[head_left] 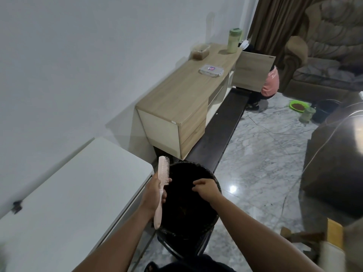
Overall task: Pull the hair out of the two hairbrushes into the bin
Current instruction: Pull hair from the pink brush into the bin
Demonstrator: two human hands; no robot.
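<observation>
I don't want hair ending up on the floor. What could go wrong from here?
The pink hairbrush, gripped by the left hand, stands beside the black bin's left rim rather than over its opening, so loosened hair could fall outside. The right hand hovers over the bin with fingers curled; whether it holds hair is unclear, but strands released near the rim might drift onto the marble floor.

A left hand (155,190) grips a pink hairbrush (162,185) beside a black bin (215,178); the right hand (206,188) hovers curled above it.
</observation>
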